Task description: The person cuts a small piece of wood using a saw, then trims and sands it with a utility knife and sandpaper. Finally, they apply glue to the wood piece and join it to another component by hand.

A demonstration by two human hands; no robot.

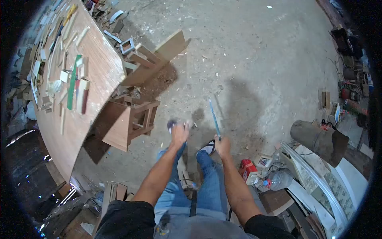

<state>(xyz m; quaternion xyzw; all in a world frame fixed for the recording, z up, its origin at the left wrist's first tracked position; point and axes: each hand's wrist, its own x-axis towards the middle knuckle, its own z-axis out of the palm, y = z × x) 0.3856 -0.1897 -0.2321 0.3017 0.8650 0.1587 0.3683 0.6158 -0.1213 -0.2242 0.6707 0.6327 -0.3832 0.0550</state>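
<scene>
Your right hand is closed around the near end of a thin blue strip, which sits in front of you, just right of the middle of the view. Its long axis runs nearly straight away from your body; the far tip leans a little to the left and is free. From this angle you see it over the concrete floor, and its exact tilt is hard to judge. Your left hand is out in front of your left leg, apart from the strip; it is blurred, so I cannot tell whether its fingers hold anything.

The floor beneath you is grey and dusty, scattered with small pale chips. Below your right hand you see one dark shoe with a pale edge.

To your left stands a large wooden tabletop with rounded corners, bearing loose wood strips and a green strip. Beside its near edge are a small wooden frame and, farther off, a leaning plank.

On your right, near your forearm, are a red box and a clear plastic bottle. Beyond them lie a bulky brown cylinder and a pile of long panels.
</scene>
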